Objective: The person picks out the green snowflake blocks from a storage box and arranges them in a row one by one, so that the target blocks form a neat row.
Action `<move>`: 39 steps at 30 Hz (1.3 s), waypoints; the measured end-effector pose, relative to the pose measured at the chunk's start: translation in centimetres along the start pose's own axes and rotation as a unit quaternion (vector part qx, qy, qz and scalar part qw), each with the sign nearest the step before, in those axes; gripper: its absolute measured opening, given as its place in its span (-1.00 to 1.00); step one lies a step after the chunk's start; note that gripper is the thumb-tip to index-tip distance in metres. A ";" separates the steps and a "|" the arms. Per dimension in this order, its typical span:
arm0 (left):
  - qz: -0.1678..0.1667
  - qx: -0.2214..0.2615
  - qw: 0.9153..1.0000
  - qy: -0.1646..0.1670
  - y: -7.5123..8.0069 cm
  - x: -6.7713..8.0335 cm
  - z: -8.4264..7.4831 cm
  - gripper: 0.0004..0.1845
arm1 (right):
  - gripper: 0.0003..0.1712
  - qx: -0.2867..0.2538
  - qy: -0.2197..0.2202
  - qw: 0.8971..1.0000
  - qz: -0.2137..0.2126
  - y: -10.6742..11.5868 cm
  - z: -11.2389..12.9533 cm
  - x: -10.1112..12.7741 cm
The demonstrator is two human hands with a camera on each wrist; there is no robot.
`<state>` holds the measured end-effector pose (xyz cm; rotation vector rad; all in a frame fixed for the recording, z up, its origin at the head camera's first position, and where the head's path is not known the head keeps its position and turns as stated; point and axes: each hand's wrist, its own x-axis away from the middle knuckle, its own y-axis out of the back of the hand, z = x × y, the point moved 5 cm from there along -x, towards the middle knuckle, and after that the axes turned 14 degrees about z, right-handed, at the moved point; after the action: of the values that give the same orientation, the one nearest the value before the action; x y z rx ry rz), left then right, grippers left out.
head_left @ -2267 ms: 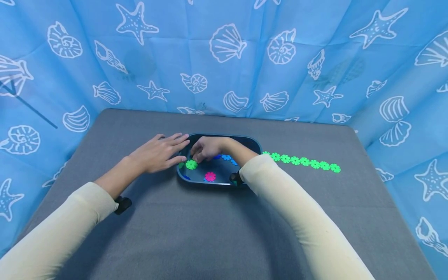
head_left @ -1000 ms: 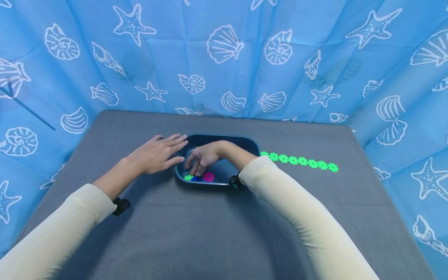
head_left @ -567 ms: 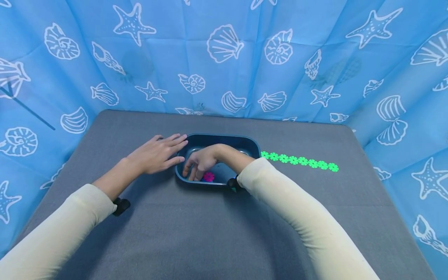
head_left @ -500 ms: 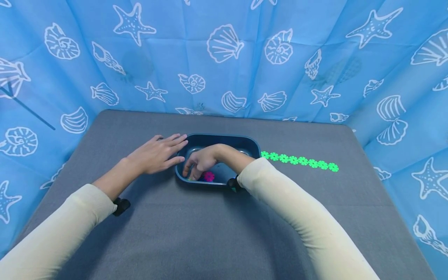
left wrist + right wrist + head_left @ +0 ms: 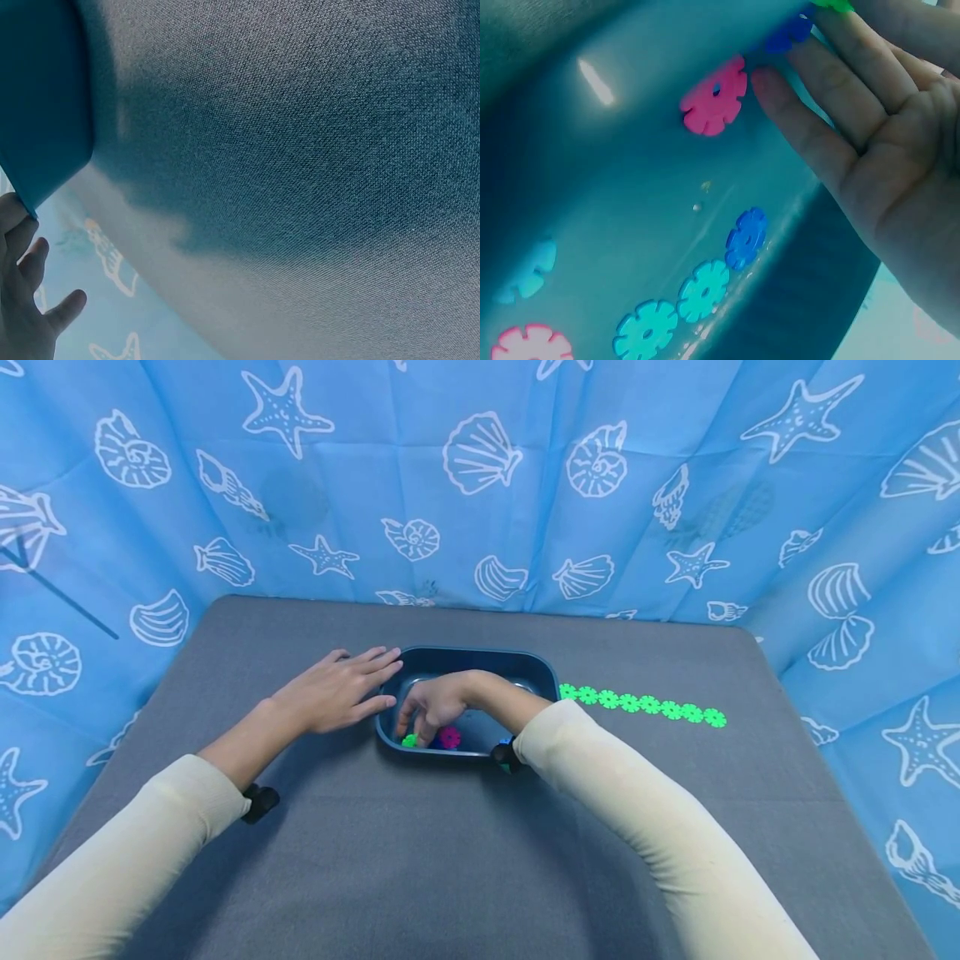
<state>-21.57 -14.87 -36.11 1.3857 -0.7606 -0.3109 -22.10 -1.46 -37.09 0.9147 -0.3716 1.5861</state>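
Observation:
A dark blue rectangular bin (image 5: 480, 754) stands on the table with a few flower-shaped plastic discs inside. My left hand (image 5: 341, 689) lies with straight fingers at the bin's left rim; the left wrist view has its fingertips (image 5: 16, 221) touching the rim. Inside, at the near left corner, my right hand (image 5: 435, 703) pinches a green flower-shaped disc (image 5: 409, 740), partly hidden by the fingers. Beside those fingers a pink disc (image 5: 716, 97) leans near a blue disc (image 5: 789, 34). Two turquoise discs and another blue disc (image 5: 746, 238) lie along the other side in the right wrist view.
A row of several green discs (image 5: 630, 702) runs to the right from the bin across the grey cloth-covered table (image 5: 420, 860). A blue curtain (image 5: 337, 485) with white shell prints hangs behind it. Another pink disc (image 5: 531, 343) is in the bin.
My right hand has moved from the bin's middle to its near left corner, and the green disc now shows at its fingertips. The left hand has stayed at the rim.

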 end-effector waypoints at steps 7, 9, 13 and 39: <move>-0.003 0.003 1.000 -0.001 0.0 0.0 0.0 -0.31 | -0.56 0.005 0.000 0.999 -0.042 0.5 -0.4 0.7; -0.003 0.005 1.000 -0.001 0.0 0.0 0.1 -0.31 | -0.57 0.002 0.005 0.999 -0.050 0.6 -0.5 1.0; 0.000 0.007 1.000 0.004 0.0 -0.1 0.1 -0.31 | -0.63 -0.005 0.016 0.998 -0.068 1.0 -0.8 1.4; 0.009 0.008 1.000 0.012 -0.2 -0.2 0.0 -0.29 | -0.68 -0.014 0.003 0.987 -0.158 2.1 -3.4 6.3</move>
<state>-21.71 -14.75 -36.34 1.3949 -0.7573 -0.2732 -25.11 4.72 -34.19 0.8994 -0.2312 1.2893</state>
